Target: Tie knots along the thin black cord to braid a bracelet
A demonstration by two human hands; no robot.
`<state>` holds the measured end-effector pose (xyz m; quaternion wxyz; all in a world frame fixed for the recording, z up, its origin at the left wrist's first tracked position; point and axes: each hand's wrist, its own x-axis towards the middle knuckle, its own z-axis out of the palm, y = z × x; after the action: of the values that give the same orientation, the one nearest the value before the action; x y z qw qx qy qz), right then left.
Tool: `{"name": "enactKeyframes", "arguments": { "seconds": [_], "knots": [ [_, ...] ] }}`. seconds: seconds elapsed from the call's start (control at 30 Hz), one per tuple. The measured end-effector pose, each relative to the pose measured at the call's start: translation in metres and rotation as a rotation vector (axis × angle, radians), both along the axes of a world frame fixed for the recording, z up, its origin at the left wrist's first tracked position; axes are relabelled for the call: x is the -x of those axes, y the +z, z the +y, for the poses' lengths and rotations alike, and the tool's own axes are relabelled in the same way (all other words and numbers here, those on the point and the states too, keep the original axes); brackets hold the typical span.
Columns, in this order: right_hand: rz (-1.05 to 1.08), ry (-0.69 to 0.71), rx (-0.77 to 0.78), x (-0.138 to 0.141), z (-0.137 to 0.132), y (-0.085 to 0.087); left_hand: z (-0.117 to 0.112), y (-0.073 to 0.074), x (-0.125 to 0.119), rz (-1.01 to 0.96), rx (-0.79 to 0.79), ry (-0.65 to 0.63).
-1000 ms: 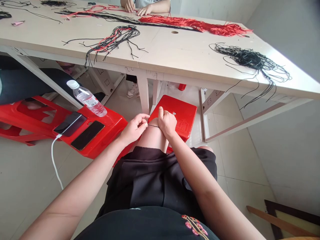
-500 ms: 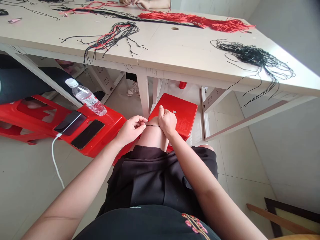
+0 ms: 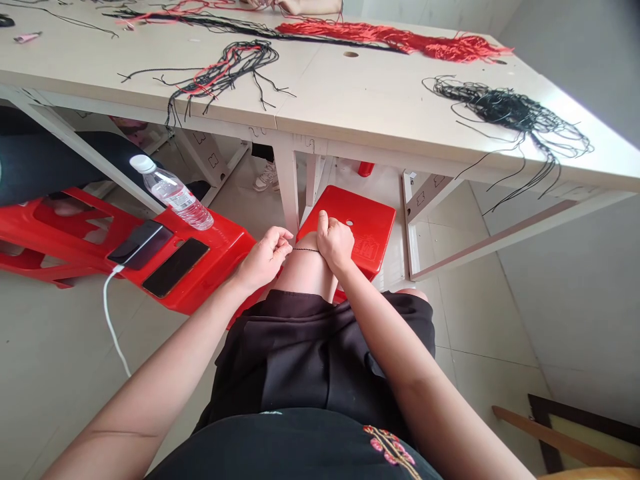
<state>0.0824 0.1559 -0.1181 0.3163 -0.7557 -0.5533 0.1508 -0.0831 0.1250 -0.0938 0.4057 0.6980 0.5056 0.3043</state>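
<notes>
The left hand (image 3: 265, 259) pinches one end of a thin dark cord (image 3: 306, 250) between thumb and fingers; the right hand (image 3: 335, 244) is curled in a fist around the other, thumb upward. The cord spans the gap between them, across the bare knee (image 3: 303, 268). It should handle as light, limp and hardly fragile, best pinched near its ends. Both forearms reach forward from the near side, converging short of the far red stool (image 3: 375, 223).

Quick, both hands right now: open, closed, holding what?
Left hand: closed, fingertips pinching a thin dark cord.
Right hand: closed in a fist, holding the same cord.
</notes>
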Motion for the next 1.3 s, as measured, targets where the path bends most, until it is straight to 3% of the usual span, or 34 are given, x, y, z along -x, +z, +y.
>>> {"name": "enactKeyframes", "arguments": {
  "seconds": [0.27, 0.43, 0.8, 1.3],
  "knots": [
    [0.036, 0.005, -0.004, 0.000, -0.001, 0.001, -0.005, 0.010, 0.001, -0.004, 0.081, 0.022],
    [0.035, 0.013, -0.008, -0.001, -0.002, 0.003, -0.006, 0.008, 0.009, -0.066, 0.146, -0.014],
    [0.044, 0.015, -0.014, 0.000, -0.003, 0.002, -0.008, 0.008, 0.010, -0.072, 0.016, 0.071],
    [0.049, 0.018, -0.004, 0.001, -0.003, 0.004, -0.007, 0.007, 0.007, -0.099, 0.066, 0.125]
  ]
}}
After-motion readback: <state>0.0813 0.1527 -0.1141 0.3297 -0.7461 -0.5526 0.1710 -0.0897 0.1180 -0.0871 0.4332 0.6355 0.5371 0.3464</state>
